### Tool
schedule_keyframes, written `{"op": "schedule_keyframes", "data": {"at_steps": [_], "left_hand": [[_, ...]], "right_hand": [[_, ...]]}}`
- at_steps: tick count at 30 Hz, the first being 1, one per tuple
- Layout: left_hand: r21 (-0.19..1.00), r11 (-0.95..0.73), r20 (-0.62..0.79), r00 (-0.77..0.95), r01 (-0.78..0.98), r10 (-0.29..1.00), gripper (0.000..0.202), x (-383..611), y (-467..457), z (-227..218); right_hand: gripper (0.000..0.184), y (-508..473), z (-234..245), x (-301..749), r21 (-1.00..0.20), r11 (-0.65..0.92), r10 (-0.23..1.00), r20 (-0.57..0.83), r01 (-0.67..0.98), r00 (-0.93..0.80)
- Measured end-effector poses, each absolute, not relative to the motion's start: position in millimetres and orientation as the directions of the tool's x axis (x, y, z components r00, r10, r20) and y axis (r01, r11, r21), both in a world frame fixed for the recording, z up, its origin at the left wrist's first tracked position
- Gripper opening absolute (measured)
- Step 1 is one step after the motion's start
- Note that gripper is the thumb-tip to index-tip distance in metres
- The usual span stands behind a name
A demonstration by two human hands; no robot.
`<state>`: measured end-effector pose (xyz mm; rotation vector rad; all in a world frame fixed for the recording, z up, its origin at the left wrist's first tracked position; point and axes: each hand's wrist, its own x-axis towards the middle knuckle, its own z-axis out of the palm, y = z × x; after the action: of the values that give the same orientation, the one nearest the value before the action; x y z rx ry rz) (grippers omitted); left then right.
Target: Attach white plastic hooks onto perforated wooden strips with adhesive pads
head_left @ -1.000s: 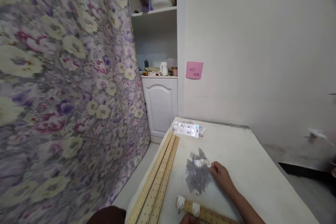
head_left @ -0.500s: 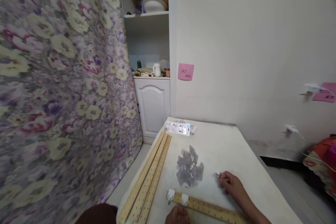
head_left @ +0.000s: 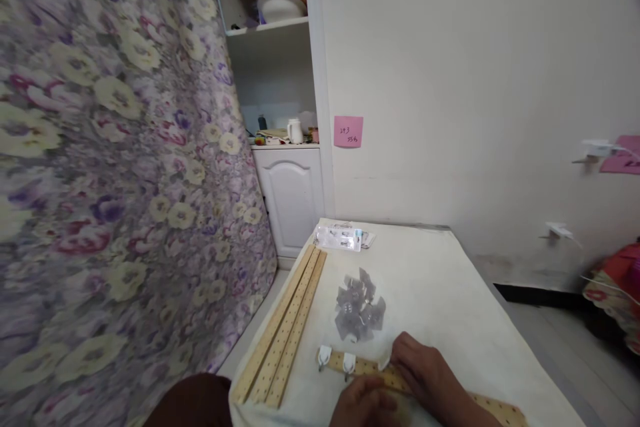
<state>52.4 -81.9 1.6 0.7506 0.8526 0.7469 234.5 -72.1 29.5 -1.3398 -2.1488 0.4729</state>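
Note:
A pale wooden strip with rows of small holes [head_left: 493, 407] lies across the near part of the table, partly hidden by my hands. Two white adhesive hooks sit on its left end: one hook [head_left: 324, 355] at the tip and another hook [head_left: 349, 363] just right of it. My right hand [head_left: 423, 367] is closed on a third white hook [head_left: 384, 363], which is at the strip's upper edge; whether it touches the wood is hard to see. Curled at the strip's near edge, my left hand [head_left: 361, 401] grips the wood below that hook.
Several grey translucent squares [head_left: 357, 310] lie in a heap beyond the strip. Three more perforated wooden strips [head_left: 287, 327] run along the table's left edge. A clear blister pack [head_left: 337, 239] rests at the far end of the white-covered table [head_left: 425, 273]. A floral curtain [head_left: 150, 180] hangs at left.
My right hand has moved left and down from the bare tabletop to the strip, bringing the white hook with it. My left hand has shifted right along the strip's near edge.

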Motion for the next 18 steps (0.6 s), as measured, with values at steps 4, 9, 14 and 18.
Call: {"op": "schedule_keyframes", "data": {"at_steps": [4, 9, 14, 18], "left_hand": [[0.795, 0.527, -0.396, 0.403, -0.300, 0.825, 0.055, 65, -78, 15], [0.851, 0.483, -0.381, 0.392, -0.206, 0.838, 0.047, 71, -82, 7], [0.874, 0.458, -0.382, 0.356, -0.161, 0.853, 0.048, 70, -85, -8], [0.792, 0.557, -0.439, 0.398, -0.252, 0.805, 0.048, 67, -84, -11]], "right_hand": [[0.024, -78, 34, 232, -0.438, 0.501, 0.865, 0.279, 0.747, -0.416], [0.018, -84, 40, 227, -0.407, 0.546, 0.838, 0.268, 0.732, -0.476], [0.015, -88, 44, 226, -0.436, 0.524, 0.851, 0.226, 0.732, -0.475], [0.015, -88, 44, 230, -0.506, 0.489, 0.868, 0.200, 0.711, -0.454]]}}
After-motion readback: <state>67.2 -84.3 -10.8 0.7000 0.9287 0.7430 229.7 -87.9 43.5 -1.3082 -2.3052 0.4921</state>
